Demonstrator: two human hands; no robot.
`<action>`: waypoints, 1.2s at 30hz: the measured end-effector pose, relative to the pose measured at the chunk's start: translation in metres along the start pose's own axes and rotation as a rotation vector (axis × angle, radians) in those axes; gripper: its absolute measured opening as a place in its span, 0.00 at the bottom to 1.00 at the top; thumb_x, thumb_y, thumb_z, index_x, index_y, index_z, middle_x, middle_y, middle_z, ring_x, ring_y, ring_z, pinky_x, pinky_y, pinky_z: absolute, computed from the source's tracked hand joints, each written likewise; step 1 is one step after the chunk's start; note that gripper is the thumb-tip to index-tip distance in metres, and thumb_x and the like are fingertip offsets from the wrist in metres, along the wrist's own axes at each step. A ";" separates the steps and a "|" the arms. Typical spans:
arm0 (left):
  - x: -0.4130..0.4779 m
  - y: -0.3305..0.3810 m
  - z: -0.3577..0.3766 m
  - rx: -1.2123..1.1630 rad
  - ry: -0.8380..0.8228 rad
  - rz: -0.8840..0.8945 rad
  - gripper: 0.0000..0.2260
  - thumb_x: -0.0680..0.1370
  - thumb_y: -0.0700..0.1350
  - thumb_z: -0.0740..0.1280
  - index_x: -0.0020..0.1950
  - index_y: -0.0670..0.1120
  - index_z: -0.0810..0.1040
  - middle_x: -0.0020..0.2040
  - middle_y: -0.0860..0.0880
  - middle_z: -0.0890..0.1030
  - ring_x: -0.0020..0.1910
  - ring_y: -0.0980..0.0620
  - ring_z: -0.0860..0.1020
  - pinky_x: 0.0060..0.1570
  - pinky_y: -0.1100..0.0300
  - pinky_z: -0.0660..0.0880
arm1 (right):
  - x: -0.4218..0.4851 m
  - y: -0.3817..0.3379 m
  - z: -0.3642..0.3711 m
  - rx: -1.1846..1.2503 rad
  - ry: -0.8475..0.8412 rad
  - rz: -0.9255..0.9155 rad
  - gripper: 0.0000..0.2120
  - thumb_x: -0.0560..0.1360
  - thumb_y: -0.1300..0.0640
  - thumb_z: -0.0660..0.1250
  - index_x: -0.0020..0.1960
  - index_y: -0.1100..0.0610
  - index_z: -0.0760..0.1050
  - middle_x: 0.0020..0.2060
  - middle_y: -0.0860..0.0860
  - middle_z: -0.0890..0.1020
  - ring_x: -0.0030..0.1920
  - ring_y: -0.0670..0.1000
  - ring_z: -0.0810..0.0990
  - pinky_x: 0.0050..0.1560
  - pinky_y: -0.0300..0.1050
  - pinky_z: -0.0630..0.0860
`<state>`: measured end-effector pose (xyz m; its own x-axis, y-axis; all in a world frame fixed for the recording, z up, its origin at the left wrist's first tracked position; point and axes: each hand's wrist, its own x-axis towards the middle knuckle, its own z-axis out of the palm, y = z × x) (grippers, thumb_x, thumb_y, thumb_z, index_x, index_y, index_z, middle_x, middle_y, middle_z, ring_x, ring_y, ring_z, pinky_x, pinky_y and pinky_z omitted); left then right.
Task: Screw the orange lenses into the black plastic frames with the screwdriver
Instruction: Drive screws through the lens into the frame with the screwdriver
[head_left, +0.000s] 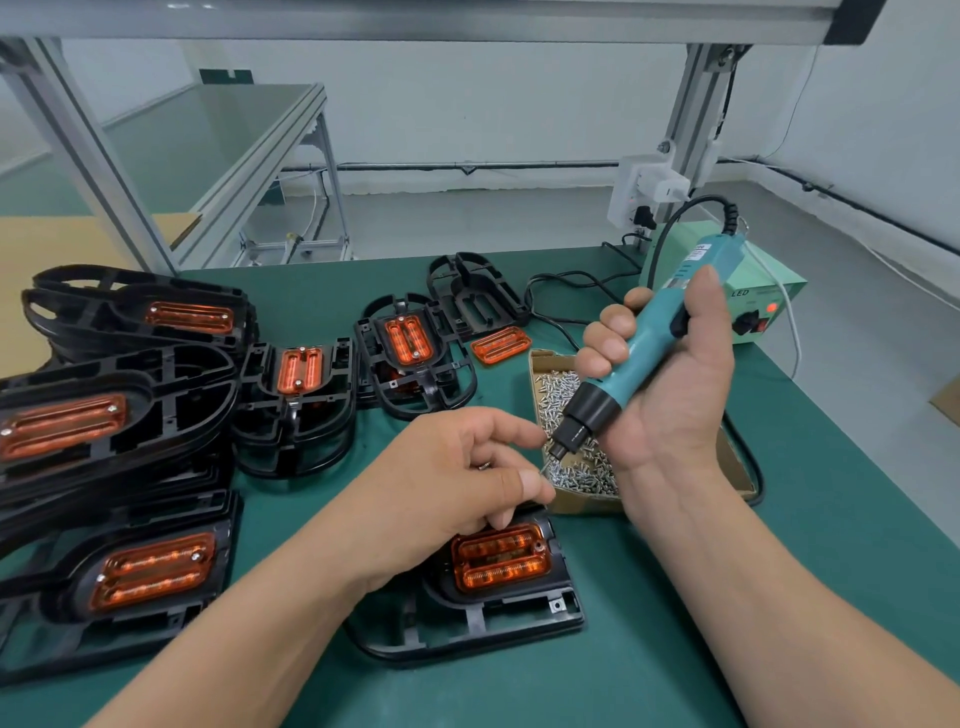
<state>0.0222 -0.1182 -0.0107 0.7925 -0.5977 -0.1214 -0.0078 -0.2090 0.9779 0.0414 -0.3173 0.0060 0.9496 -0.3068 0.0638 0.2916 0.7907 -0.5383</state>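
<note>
Five frames done: five black plastic frames (171, 395) on the left and middle of the green bench (675, 597) already carry orange lenses (153, 577) with silver screw heads at both ends. Some lie on stacks, so more may sit hidden beneath.
Frame in work: the nearest black frame (498, 618) lies flat under the left hand with its orange lens (501, 564) seated. The hole at the lens's right end looks empty; the left end is hidden.
Left to do: one bare black frame (475, 296) at the back, and a loose orange lens (500, 345) just beside it.
Cardboard box: the open brown box (582, 506) behind the work frame holds a heap of small silver screws (558, 384); nothing else shows in it.
Right hand: the right hand (670, 384) is wrapped round the teal electric screwdriver (649, 348), held tilted above the box with its bit pointing down-left.
Left hand: the left hand (457, 483) has its fingers curled, thumb and forefinger pinched at the bit's tip; a spare screw (483, 466) shows among the fingers.
Stage: probably loading a screw onto the bit, so this lens is not yet fastened.
</note>
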 end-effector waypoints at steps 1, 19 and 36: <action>0.000 0.000 -0.001 -0.007 -0.002 0.005 0.14 0.79 0.43 0.73 0.64 0.52 0.80 0.51 0.47 0.89 0.35 0.57 0.77 0.32 0.66 0.72 | 0.000 0.000 0.000 0.001 0.000 -0.001 0.21 0.82 0.38 0.63 0.47 0.56 0.72 0.35 0.51 0.70 0.30 0.47 0.69 0.28 0.40 0.69; -0.001 -0.005 -0.017 0.778 0.166 -0.042 0.19 0.72 0.70 0.70 0.59 0.66 0.81 0.34 0.65 0.76 0.33 0.63 0.74 0.34 0.58 0.67 | 0.002 0.001 -0.005 -0.135 -0.211 0.092 0.20 0.84 0.40 0.60 0.49 0.57 0.74 0.34 0.52 0.71 0.27 0.48 0.70 0.26 0.41 0.70; -0.003 0.000 -0.005 1.177 0.136 0.014 0.23 0.73 0.70 0.70 0.64 0.63 0.78 0.54 0.61 0.82 0.49 0.58 0.76 0.38 0.60 0.65 | -0.004 0.011 -0.005 -0.202 -0.442 0.172 0.21 0.77 0.39 0.71 0.52 0.57 0.73 0.33 0.53 0.72 0.26 0.49 0.72 0.25 0.41 0.71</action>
<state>0.0227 -0.1124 -0.0097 0.8457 -0.5332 -0.0230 -0.5171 -0.8292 0.2123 0.0401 -0.3106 -0.0045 0.9524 0.1062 0.2858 0.1408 0.6783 -0.7211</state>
